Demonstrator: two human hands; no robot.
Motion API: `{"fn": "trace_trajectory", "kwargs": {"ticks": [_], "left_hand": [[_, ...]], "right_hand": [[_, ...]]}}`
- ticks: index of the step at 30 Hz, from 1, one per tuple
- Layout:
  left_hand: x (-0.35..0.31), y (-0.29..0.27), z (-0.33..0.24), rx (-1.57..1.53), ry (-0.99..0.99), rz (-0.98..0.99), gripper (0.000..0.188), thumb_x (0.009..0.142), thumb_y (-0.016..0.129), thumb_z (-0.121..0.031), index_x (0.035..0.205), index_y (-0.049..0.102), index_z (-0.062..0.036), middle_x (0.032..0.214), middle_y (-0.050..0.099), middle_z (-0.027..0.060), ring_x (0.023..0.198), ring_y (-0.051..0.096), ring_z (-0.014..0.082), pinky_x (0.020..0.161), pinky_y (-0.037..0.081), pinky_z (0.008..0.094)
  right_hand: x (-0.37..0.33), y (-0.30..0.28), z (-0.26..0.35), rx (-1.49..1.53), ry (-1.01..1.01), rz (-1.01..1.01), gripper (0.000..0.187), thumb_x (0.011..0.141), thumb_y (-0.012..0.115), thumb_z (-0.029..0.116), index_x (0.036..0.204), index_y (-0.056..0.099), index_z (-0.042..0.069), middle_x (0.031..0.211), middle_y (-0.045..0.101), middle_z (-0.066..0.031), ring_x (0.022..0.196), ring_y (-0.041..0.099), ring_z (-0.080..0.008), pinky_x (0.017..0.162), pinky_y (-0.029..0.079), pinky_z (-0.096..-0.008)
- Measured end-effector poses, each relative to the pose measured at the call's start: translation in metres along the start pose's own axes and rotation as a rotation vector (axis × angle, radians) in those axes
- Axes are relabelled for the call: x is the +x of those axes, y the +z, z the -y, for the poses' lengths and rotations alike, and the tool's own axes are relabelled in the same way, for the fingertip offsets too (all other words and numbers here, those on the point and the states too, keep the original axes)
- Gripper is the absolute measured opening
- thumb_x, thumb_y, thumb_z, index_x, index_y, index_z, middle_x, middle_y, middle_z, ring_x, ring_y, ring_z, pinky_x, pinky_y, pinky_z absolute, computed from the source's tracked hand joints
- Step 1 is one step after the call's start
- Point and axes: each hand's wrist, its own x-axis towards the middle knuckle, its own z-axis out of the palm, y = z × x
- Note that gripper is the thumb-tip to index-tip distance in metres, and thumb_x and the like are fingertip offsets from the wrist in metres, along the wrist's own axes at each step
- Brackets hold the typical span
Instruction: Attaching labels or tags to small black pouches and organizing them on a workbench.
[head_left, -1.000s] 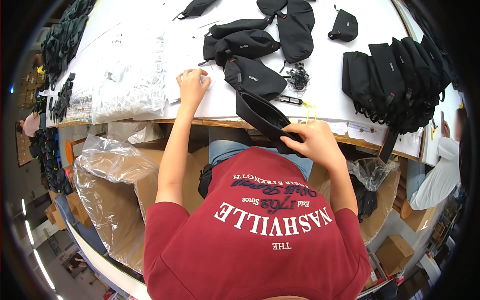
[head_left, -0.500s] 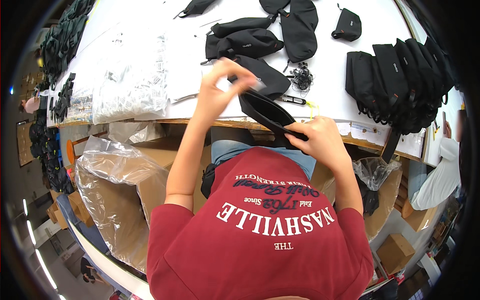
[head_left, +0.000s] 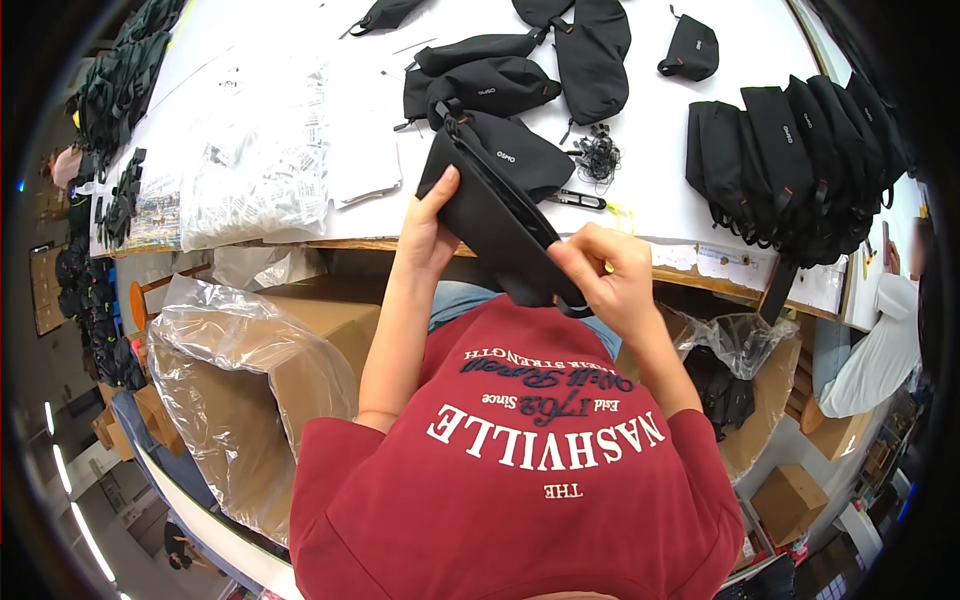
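Observation:
A black zip pouch (head_left: 490, 225) is held slantwise over the table's near edge, its long top opening partly apart. My left hand (head_left: 430, 225) grips its left end, thumb on the outer face and fingers behind. At the right end, my right hand (head_left: 608, 275) pinches the rim beside the opening. Just beyond lie several more black pouches (head_left: 515, 158) in a loose heap. A black-handled cutter (head_left: 578, 199) and a tangle of thin black cords (head_left: 598, 158) rest to the right of the heap.
A row of black pouches (head_left: 770, 160) stands at the right, and a single small pouch (head_left: 692, 48) lies farther back. Clear plastic bags of small white packets (head_left: 255, 160) cover the left. Below the table edge are plastic-lined cardboard boxes (head_left: 230, 390). Another person's pale sleeve (head_left: 880, 340) shows at far right.
My left hand has come down from above the pouch's far end and now grips its side. The pouch has turned, showing more of its outer face; my right hand keeps hold of its near end.

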Motion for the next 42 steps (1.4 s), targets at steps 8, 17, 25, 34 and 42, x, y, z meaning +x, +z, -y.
{"fn": "trace_trajectory", "kwargs": {"ticks": [8, 17, 25, 34, 42], "left_hand": [[0.02, 0.014, -0.008, -0.122, 0.007, 0.06, 0.036, 0.088, 0.063, -0.022, 0.114, 0.057, 0.0016, 0.108, 0.063, 0.0123, 0.097, 0.062, 0.0212, 0.084, 0.051, 0.0329], [0.008, 0.049, -0.027, 0.287, -0.103, 0.225, 0.037, 0.079, 0.069, -0.017, 0.109, 0.059, 0.0028, 0.097, 0.065, 0.0093, 0.084, 0.064, 0.016, 0.075, 0.051, 0.0263], [0.004, 0.052, -0.019, 0.355, -0.108, 0.197, 0.036, 0.076, 0.072, -0.017, 0.105, 0.062, 0.0009, 0.091, 0.065, 0.0071, 0.078, 0.062, 0.0127, 0.07, 0.05, 0.0231], [0.01, 0.048, -0.014, 0.382, -0.124, 0.204, 0.034, 0.076, 0.072, -0.016, 0.103, 0.063, 0.0009, 0.089, 0.065, 0.0069, 0.077, 0.062, 0.0119, 0.069, 0.05, 0.0227], [0.035, 0.023, -0.01, 0.118, -0.136, 0.101, 0.029, 0.08, 0.07, -0.016, 0.103, 0.063, 0.0001, 0.094, 0.066, 0.0095, 0.081, 0.064, 0.0165, 0.073, 0.053, 0.0274]], "right_hand": [[0.014, -0.013, 0.001, 0.223, -0.032, 0.015, 0.038, 0.089, 0.058, 0.015, 0.054, 0.052, 0.001, 0.045, 0.046, -0.0053, 0.042, 0.044, -0.0132, 0.044, 0.034, -0.0286], [0.082, -0.025, 0.013, 0.038, -0.217, -0.026, 0.012, 0.084, 0.064, 0.014, 0.093, 0.062, 0.006, 0.093, 0.065, -0.0047, 0.07, 0.061, -0.0152, 0.057, 0.047, -0.027], [0.075, -0.028, 0.007, -0.134, -0.142, -0.014, 0.012, 0.08, 0.066, 0.012, 0.088, 0.06, 0.005, 0.077, 0.064, -0.0067, 0.062, 0.057, -0.0186, 0.058, 0.045, -0.0297], [0.071, -0.027, 0.001, -0.198, -0.11, 0.049, 0.01, 0.079, 0.065, 0.009, 0.086, 0.059, 0.004, 0.075, 0.06, -0.0077, 0.064, 0.055, -0.0206, 0.061, 0.045, -0.0317], [0.058, -0.02, 0.015, -0.094, -0.31, 0.216, 0.008, 0.078, 0.065, 0.005, 0.084, 0.059, 0.003, 0.073, 0.055, -0.0058, 0.062, 0.049, -0.018, 0.057, 0.041, -0.0288]]}}
